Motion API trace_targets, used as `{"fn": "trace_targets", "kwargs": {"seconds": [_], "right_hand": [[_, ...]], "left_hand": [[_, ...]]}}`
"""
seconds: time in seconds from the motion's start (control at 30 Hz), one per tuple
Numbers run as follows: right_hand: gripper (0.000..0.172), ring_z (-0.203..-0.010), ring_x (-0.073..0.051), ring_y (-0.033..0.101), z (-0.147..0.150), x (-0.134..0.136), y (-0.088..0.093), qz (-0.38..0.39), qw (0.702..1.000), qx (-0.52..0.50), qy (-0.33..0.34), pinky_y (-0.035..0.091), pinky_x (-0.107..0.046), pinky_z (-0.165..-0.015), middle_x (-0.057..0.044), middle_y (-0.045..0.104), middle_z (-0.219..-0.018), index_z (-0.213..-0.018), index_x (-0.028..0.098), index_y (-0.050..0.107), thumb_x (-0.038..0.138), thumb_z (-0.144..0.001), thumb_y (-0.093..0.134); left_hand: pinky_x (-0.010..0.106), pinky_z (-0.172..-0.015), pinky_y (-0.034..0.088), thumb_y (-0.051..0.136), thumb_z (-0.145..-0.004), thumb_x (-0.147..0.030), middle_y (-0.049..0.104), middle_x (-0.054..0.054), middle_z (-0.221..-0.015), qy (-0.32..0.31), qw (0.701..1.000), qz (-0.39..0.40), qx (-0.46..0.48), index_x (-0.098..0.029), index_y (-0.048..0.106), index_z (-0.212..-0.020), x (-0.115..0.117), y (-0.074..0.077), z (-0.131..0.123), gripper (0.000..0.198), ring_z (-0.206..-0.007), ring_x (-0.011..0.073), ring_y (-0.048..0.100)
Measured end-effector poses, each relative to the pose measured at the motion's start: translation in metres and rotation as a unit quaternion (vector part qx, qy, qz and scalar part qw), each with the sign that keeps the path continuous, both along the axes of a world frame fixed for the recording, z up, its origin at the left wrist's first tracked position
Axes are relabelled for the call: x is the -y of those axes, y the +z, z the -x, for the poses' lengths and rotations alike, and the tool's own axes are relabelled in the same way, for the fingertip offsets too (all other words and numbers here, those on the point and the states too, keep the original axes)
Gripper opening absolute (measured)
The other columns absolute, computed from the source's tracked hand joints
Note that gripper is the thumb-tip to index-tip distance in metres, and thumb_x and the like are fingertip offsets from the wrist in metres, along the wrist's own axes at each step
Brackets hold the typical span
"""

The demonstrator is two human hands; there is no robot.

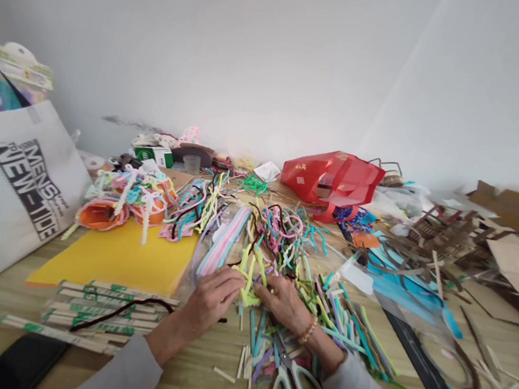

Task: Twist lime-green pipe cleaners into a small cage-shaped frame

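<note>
Head view: two hands work yellow-green fuzzy stems (248, 284) at the middle of the tabletop (195, 368).

At left, a white tote bag (5, 247) carries wrapped goods (18, 70) rising above its rim; a red bag (309, 170) lies on its side near the wall (257, 50), contents hidden, and a clear cup (192, 163) stands near a green-and-white box (163, 157). The left hand (214, 294) has its fingers together on the stems' left side; the right hand (283, 303) pinches them from the right, though blur makes the exact grip hard to read. Scissors (286, 361) lie by the right wrist.
</note>
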State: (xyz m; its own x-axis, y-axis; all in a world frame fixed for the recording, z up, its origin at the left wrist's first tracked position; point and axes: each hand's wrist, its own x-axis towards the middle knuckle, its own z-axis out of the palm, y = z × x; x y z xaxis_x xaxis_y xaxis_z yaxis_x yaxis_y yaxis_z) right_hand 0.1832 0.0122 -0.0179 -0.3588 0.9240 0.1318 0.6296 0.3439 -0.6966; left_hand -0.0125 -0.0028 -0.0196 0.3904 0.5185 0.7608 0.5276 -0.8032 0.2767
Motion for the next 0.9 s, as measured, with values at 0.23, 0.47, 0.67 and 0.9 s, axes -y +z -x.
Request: {"fn": "trace_targets", "kwargs": {"seconds": [0.23,0.47,0.67,0.9], "right_hand": [[0.027,-0.054,-0.009,0.036,-0.001,-0.001,-0.003,-0.009,1.0,0.003,-0.001,0.026,-0.021,-0.052,0.005,0.042,-0.055,-0.061,0.014,0.051,0.024,-0.085,0.046],[0.028,-0.053,-0.009,0.037,-0.001,-0.005,-0.009,-0.032,0.999,0.032,-0.018,0.026,-0.022,-0.052,0.004,0.045,-0.054,-0.061,0.014,0.053,0.026,-0.085,0.048],[0.017,-0.059,-0.012,0.043,0.004,0.002,-0.017,-0.118,0.991,0.056,0.008,0.033,-0.022,-0.057,0.0,0.053,-0.064,-0.067,0.016,0.051,0.014,-0.082,0.045],[0.011,-0.067,-0.014,0.052,0.009,0.01,-0.014,-0.116,0.986,0.119,0.02,0.037,-0.024,-0.063,-0.004,0.059,-0.076,-0.084,0.016,0.052,0.009,-0.083,0.044]], "left_hand": [[0.029,-0.086,0.051,0.042,-0.092,-0.012,0.067,0.008,-0.1,-0.059,0.994,0.03,-0.088,-0.016,0.061,-0.105,0.005,0.008,-0.001,0.024,-0.095,0.0154,0.062],[0.032,-0.077,0.048,0.043,-0.091,-0.014,0.06,0.005,-0.082,0.013,0.981,0.008,-0.192,-0.018,0.063,-0.087,0.007,0.013,-0.004,0.02,-0.085,0.0187,0.054],[0.033,-0.074,0.043,0.049,-0.089,-0.016,0.058,0.003,-0.073,0.063,0.99,0.056,-0.112,-0.019,0.062,-0.076,0.01,0.005,-0.021,0.018,-0.081,0.0197,0.052],[0.033,-0.076,0.044,0.049,-0.088,-0.019,0.066,0.004,-0.081,0.067,0.989,0.132,0.017,-0.02,0.062,-0.08,0.012,-0.006,-0.028,0.016,-0.083,0.0192,0.058]]}}
